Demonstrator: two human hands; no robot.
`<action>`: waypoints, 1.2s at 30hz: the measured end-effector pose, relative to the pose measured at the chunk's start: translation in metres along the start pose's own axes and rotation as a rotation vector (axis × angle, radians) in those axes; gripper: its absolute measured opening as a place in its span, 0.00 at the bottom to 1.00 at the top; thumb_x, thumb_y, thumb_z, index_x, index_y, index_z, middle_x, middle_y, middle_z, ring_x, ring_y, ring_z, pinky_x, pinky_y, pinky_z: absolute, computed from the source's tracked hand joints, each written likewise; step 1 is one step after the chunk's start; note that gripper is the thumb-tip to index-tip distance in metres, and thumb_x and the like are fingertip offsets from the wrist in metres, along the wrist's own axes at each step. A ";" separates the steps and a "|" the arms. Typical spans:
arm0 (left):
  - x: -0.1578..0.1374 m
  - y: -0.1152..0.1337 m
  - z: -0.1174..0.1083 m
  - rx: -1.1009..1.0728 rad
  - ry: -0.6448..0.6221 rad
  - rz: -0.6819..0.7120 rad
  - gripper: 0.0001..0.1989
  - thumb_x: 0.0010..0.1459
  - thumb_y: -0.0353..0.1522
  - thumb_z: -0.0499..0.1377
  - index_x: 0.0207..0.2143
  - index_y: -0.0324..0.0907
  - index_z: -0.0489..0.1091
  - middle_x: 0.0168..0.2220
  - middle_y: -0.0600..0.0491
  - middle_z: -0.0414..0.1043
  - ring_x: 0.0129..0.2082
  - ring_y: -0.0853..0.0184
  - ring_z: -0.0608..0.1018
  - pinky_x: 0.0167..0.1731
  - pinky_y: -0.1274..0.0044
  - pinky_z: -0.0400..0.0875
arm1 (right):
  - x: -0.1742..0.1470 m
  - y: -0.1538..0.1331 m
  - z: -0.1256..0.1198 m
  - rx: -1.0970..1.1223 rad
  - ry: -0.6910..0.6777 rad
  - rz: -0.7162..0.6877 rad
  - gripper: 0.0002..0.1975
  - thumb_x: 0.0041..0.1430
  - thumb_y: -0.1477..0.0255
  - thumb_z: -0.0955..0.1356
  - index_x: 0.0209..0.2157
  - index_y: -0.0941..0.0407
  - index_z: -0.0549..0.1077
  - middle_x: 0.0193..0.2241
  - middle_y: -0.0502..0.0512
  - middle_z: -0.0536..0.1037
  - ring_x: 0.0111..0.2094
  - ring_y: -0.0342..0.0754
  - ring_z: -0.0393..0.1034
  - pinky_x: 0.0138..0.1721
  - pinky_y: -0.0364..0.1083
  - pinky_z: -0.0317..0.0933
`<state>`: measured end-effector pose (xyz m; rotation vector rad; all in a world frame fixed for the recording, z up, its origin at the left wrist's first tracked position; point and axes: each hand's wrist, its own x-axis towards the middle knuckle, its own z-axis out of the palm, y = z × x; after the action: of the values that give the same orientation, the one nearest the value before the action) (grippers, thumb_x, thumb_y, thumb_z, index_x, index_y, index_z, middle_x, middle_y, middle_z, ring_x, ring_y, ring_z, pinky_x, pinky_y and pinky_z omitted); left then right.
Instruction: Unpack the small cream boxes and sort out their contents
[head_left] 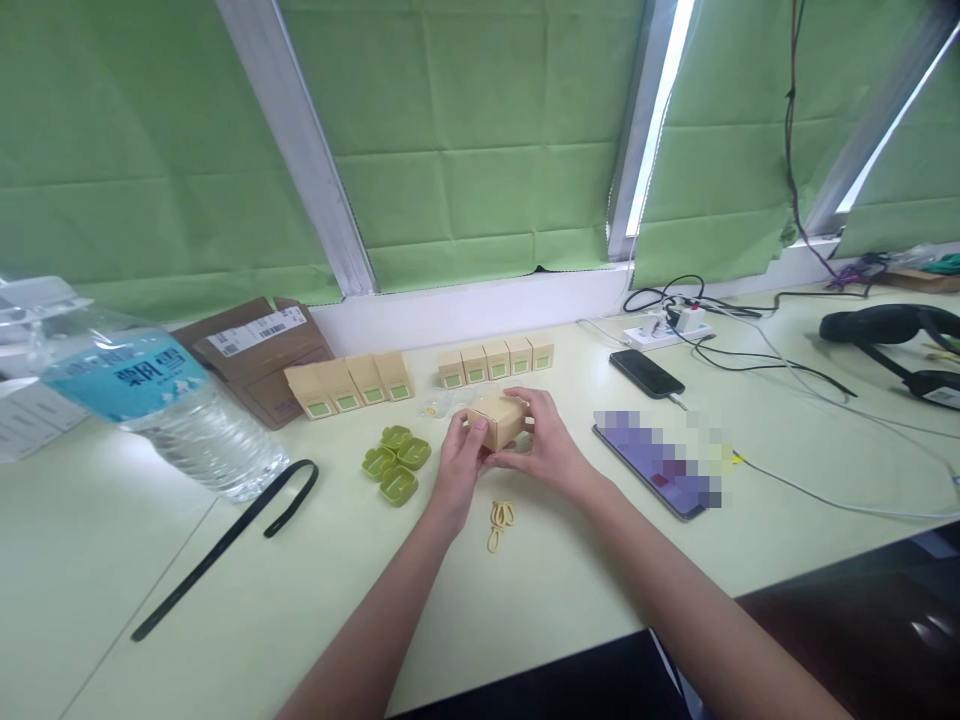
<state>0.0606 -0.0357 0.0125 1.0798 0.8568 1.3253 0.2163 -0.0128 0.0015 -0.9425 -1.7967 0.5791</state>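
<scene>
A small brown cardboard box [498, 420] is held between my two hands above the middle of the table. My left hand [459, 455] grips its left side, with the thumb on the near face. Around the right side my right hand [547, 440] is closed, its fingers on the top edge and lower side. Just left of my hands lie several green clover-shaped pieces [397, 485]. Nearer to me, between my forearms, is a small bunch of pale yellow bands [500, 517]. Behind the box sits some clear plastic [448, 402], partly hidden.
Rows of small brown boxes [364, 385] stand at the back. A large water bottle [161, 385] and a black strap [225, 545] are on the left. Two phones [646, 373], a power strip [664, 330], cables and a black headset [892, 340] lie to the right.
</scene>
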 end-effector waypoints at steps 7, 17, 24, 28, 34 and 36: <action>0.001 0.004 -0.002 0.013 0.026 0.011 0.20 0.58 0.43 0.62 0.50 0.45 0.68 0.48 0.48 0.74 0.42 0.64 0.78 0.42 0.74 0.74 | -0.002 0.000 0.000 0.016 -0.004 -0.023 0.39 0.53 0.62 0.76 0.62 0.47 0.57 0.57 0.61 0.61 0.59 0.55 0.62 0.54 0.57 0.71; 0.000 0.002 -0.005 0.041 0.059 0.013 0.18 0.56 0.39 0.61 0.49 0.47 0.68 0.36 0.54 0.73 0.35 0.68 0.76 0.37 0.76 0.72 | 0.000 0.000 0.000 -0.068 -0.001 -0.044 0.40 0.51 0.62 0.77 0.62 0.46 0.59 0.56 0.61 0.64 0.59 0.58 0.63 0.57 0.59 0.66; -0.001 0.002 -0.007 0.042 0.011 0.039 0.18 0.56 0.35 0.59 0.50 0.48 0.67 0.36 0.54 0.72 0.33 0.68 0.75 0.40 0.73 0.73 | 0.001 -0.007 -0.005 -0.042 -0.050 -0.069 0.40 0.52 0.59 0.76 0.63 0.47 0.58 0.59 0.61 0.66 0.61 0.57 0.62 0.60 0.58 0.62; -0.003 0.002 -0.009 0.181 -0.011 0.100 0.16 0.57 0.35 0.58 0.49 0.46 0.70 0.41 0.51 0.72 0.34 0.67 0.74 0.31 0.78 0.69 | 0.001 -0.007 -0.004 -0.028 -0.100 -0.056 0.45 0.50 0.59 0.77 0.65 0.47 0.55 0.62 0.61 0.64 0.64 0.58 0.60 0.62 0.58 0.59; -0.003 0.004 -0.003 0.296 0.023 0.173 0.18 0.60 0.35 0.57 0.52 0.46 0.72 0.51 0.48 0.72 0.40 0.64 0.76 0.36 0.75 0.72 | 0.002 -0.001 -0.004 -0.096 -0.032 -0.080 0.39 0.47 0.59 0.79 0.59 0.49 0.63 0.55 0.60 0.70 0.58 0.58 0.65 0.58 0.57 0.63; -0.002 0.003 -0.002 0.308 0.046 0.174 0.18 0.60 0.35 0.57 0.53 0.46 0.71 0.53 0.48 0.72 0.41 0.64 0.77 0.37 0.75 0.73 | 0.003 0.001 -0.004 -0.111 0.008 -0.087 0.37 0.47 0.60 0.79 0.56 0.50 0.65 0.52 0.59 0.72 0.55 0.57 0.67 0.55 0.57 0.65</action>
<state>0.0574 -0.0379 0.0144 1.3941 1.0440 1.3948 0.2193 -0.0104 0.0040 -0.9349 -1.8685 0.4244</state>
